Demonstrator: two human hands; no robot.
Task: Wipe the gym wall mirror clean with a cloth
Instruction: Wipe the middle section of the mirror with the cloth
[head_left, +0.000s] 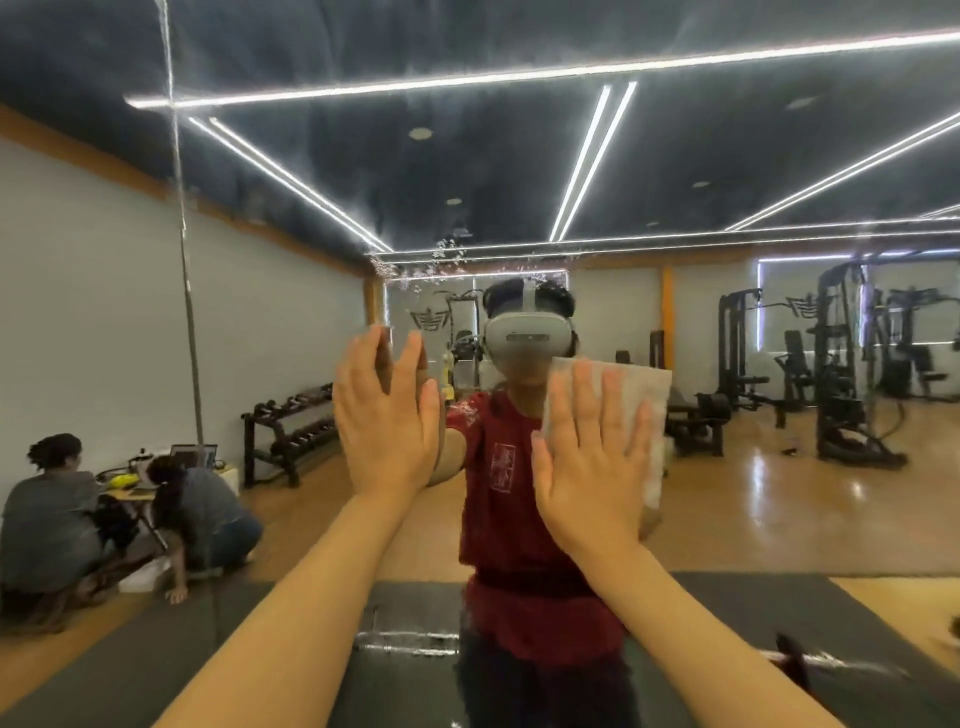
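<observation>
Right hand (589, 467), fingers straight, presses a white folded cloth (641, 410) on the large wall mirror (779, 322); left hand (387, 421) lies flat, holding nothing.

**Layout at the mirror**

The mirror (779, 322) fills the view ahead. The left hand (387, 415) lies flat against it, left of centre; the right hand (592, 457) lies to its right, on the cloth (644, 400), which sits between palm and glass. Water droplets (415, 270) lie above the left hand.
</observation>
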